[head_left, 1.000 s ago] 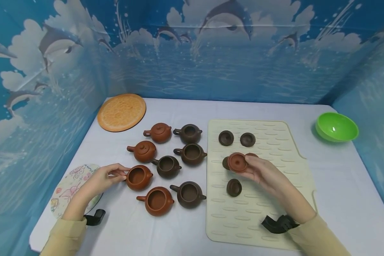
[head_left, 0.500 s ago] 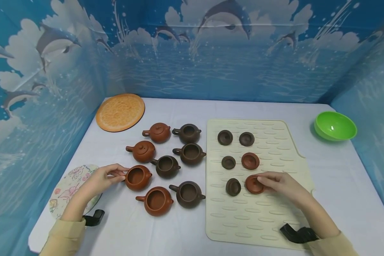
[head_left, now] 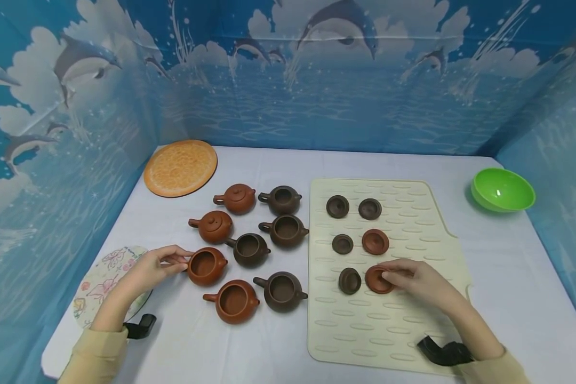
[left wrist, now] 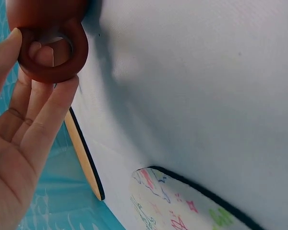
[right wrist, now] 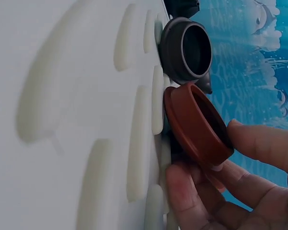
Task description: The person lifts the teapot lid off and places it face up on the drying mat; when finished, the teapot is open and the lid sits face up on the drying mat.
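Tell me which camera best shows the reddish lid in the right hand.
The right wrist view: it shows the reddish lid close up, with its raised rim and the fingers holding it. The head view shows it small, from above, beside a dark lid; the left wrist view misses it.

Round reddish-brown lid (head_left: 378, 280), hollow underside up, tilted, edge pinched in the right hand (head_left: 418, 281), reddish-brown teapot (head_left: 206, 266), open-topped, upright, ring handle (left wrist: 80, 48) pinched in the left hand (head_left: 156, 268), spout (head_left: 224, 262) pointing away from that grip
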Action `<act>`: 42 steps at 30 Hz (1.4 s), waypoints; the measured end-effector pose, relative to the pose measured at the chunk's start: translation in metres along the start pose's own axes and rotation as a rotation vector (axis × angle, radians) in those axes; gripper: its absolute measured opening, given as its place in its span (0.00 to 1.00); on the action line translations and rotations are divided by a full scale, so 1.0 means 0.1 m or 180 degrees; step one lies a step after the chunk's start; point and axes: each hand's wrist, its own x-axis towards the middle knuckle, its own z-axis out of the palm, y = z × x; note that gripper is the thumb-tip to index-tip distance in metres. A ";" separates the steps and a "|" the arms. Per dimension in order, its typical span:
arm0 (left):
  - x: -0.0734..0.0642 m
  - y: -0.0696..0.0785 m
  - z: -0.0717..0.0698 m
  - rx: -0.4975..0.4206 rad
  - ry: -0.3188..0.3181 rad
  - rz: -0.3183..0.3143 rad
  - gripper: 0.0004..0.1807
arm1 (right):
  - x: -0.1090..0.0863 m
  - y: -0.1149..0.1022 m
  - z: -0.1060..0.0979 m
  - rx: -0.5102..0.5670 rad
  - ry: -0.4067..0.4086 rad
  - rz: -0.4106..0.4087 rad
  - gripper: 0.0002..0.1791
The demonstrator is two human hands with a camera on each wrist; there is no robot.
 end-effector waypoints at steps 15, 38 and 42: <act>0.00 0.10 -0.07 0.0019 0.0049 0.0082 0.15 | 0.05 -0.22 -0.09 -0.0468 0.0259 -0.0165 0.21; 0.85 0.16 -0.51 -0.0067 0.0064 -0.0172 0.21 | 1.62 -1.98 0.62 0.0209 -0.0553 -0.1034 0.18; 0.90 0.10 -0.47 -0.0032 -0.0100 -0.0151 0.20 | 1.87 -2.18 0.89 0.0104 -0.0532 -0.1016 0.17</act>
